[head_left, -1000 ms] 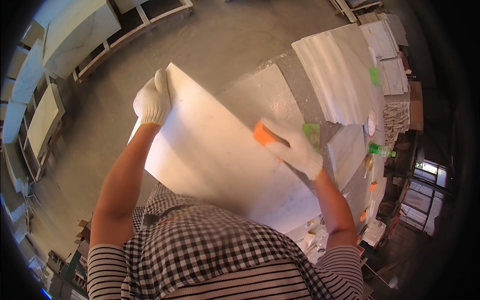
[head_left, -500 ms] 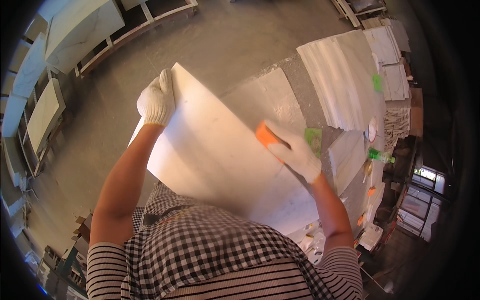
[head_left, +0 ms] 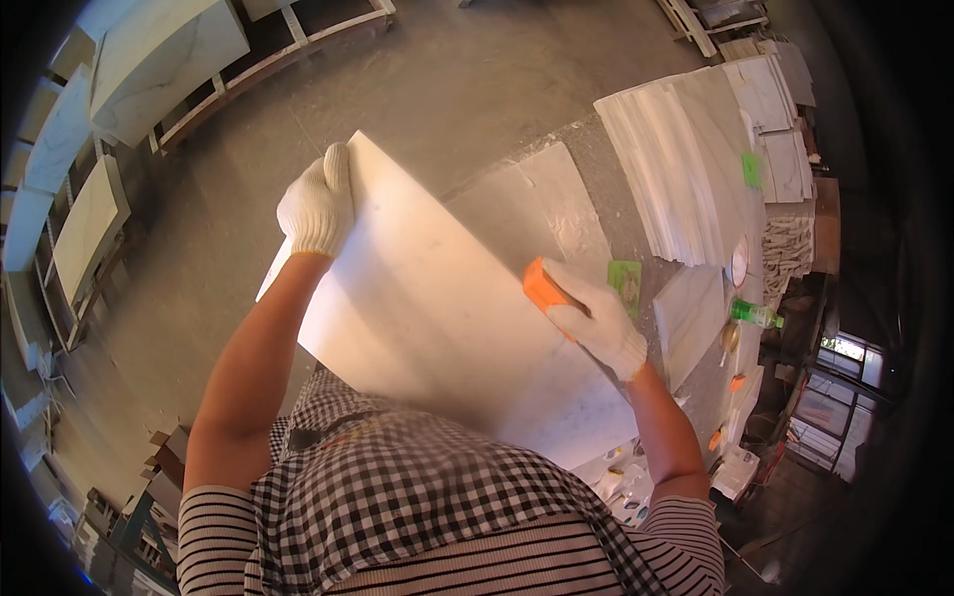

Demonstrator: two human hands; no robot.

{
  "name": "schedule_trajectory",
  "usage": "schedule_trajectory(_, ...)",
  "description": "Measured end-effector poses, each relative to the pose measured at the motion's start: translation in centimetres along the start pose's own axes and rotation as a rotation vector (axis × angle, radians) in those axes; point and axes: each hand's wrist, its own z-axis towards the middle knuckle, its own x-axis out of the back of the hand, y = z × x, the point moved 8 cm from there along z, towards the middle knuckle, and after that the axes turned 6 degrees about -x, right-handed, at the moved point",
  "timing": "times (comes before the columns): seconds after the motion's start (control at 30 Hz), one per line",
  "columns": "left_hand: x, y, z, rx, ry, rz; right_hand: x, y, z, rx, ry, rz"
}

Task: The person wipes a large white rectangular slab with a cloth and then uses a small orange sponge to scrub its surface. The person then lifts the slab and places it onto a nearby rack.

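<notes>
A pale, faintly veined marble slab [head_left: 427,308] is tilted in front of my body, its lower part close to my checked apron [head_left: 397,477]. My left hand [head_left: 316,204], in a white knitted glove, grips the slab's far left corner, fingers out of sight behind it. Also gloved, my right hand [head_left: 601,318] is closed around an orange sanding block [head_left: 549,288]. The block lies against the slab's right-hand edge, about midway along. Its working face is hidden.
Right of the slab, a grey work surface bears a flat stone piece [head_left: 542,194], a green pad [head_left: 624,283], a stack of marble strips [head_left: 666,159], a smaller slab [head_left: 691,313] and a green bottle [head_left: 755,313]. Large slabs [head_left: 169,70] stand on racks at the far left.
My right hand and the sanding block have slid a little nearer and to the right along the edge. My left hand and the slab's far corner have shifted slightly right and nearer.
</notes>
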Motion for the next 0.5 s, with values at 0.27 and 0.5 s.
schedule_trajectory(0.27,0.3,0.6,0.0,-0.022,0.002,0.018,-3.6,-5.8,11.9,0.254,0.053,0.23)
schedule_trajectory(0.5,0.2,0.5,-0.2,0.001,-0.003,-0.005,-0.2,0.5,-0.9,-0.21,0.01,0.09)
